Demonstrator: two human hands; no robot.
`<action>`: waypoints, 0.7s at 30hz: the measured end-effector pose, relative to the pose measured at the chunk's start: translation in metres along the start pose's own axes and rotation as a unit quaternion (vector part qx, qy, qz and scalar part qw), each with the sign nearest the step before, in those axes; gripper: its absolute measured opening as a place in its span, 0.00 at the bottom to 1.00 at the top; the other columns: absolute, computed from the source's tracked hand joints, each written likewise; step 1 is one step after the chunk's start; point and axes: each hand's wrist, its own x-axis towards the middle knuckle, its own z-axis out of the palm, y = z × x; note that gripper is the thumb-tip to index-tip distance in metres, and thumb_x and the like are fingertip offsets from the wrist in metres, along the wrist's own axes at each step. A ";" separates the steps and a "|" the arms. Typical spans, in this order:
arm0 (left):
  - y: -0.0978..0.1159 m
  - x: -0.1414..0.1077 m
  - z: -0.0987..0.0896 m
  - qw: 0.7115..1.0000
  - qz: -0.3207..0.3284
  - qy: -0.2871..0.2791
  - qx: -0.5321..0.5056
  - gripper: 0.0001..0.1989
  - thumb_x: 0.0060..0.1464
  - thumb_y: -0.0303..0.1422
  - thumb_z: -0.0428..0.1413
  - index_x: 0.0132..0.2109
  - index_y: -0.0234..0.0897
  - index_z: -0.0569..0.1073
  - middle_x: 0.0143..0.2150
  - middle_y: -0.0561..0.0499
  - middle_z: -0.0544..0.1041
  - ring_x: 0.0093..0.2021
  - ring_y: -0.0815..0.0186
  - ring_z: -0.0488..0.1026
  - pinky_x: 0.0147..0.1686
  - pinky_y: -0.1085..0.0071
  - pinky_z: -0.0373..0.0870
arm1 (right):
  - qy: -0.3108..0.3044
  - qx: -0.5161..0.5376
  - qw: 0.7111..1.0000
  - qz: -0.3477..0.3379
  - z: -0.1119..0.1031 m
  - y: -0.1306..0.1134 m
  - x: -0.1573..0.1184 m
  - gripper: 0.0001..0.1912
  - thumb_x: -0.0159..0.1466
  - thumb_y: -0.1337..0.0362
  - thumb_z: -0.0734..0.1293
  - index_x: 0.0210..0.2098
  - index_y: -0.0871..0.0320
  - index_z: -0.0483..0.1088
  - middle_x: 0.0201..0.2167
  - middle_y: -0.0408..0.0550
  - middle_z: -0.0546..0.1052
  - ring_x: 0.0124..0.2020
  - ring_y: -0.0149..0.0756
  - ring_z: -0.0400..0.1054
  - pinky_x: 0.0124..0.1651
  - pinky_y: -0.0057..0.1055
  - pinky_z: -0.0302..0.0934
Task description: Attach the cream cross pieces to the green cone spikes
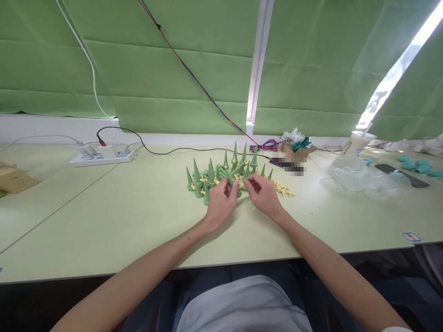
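Note:
My left hand (222,201) is closed, its thumb and fingers pinching a green cone-shaped piece (231,178) that tilts up and away. Just right of it, my right hand (265,194) has its thumb and fingertips pressed together beside a small yellow piece (241,185) at the held cone. Whether those right fingertips grip anything is too small to tell. Around and behind both hands stand several upright green cones (196,174), many with yellow bits at their bases. More green pieces lie among them. A pile of small yellow branched pieces (284,189) spreads to the right.
A white power strip (104,157) with plugs stands at the left rear, near a cardboard box (15,179). A dark, partly blurred object (284,164) lies behind the cones. Rightward are a plastic cup (358,143), a clear bag (360,177) and teal pieces (415,164).

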 end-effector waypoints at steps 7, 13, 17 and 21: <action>0.000 0.000 -0.001 1.000 -0.001 -0.004 0.006 0.19 0.59 0.41 0.51 0.27 0.39 0.54 0.20 0.59 0.57 0.21 0.73 0.53 0.24 0.73 0.54 | -0.008 0.005 1.000 -0.001 -0.001 0.002 0.000 0.12 0.66 0.59 0.61 0.28 0.57 0.66 0.22 0.42 0.69 0.22 0.29 0.60 0.28 0.27 0.55; -0.001 0.001 -0.001 1.000 0.006 0.000 0.016 0.19 0.59 0.41 0.51 0.26 0.38 0.55 0.20 0.59 0.57 0.21 0.73 0.54 0.24 0.73 0.54 | -0.023 0.006 1.000 0.009 -0.001 0.003 0.000 0.13 0.67 0.59 0.61 0.28 0.58 0.66 0.22 0.42 0.69 0.22 0.29 0.59 0.28 0.27 0.54; -0.001 0.001 -0.002 1.000 0.008 -0.005 0.017 0.18 0.59 0.41 0.51 0.26 0.38 0.56 0.21 0.58 0.58 0.21 0.73 0.55 0.24 0.73 0.55 | -0.029 -0.002 1.000 0.008 -0.001 0.003 0.000 0.13 0.67 0.59 0.61 0.27 0.57 0.65 0.21 0.41 0.68 0.22 0.28 0.58 0.28 0.26 0.53; -0.001 0.001 -0.002 1.000 0.018 -0.013 0.020 0.17 0.59 0.41 0.51 0.27 0.38 0.57 0.21 0.58 0.58 0.20 0.73 0.55 0.23 0.73 0.54 | -0.036 -0.007 0.999 0.002 0.000 0.004 0.000 0.15 0.67 0.59 0.61 0.25 0.57 0.64 0.19 0.39 0.64 0.21 0.27 0.54 0.27 0.26 0.51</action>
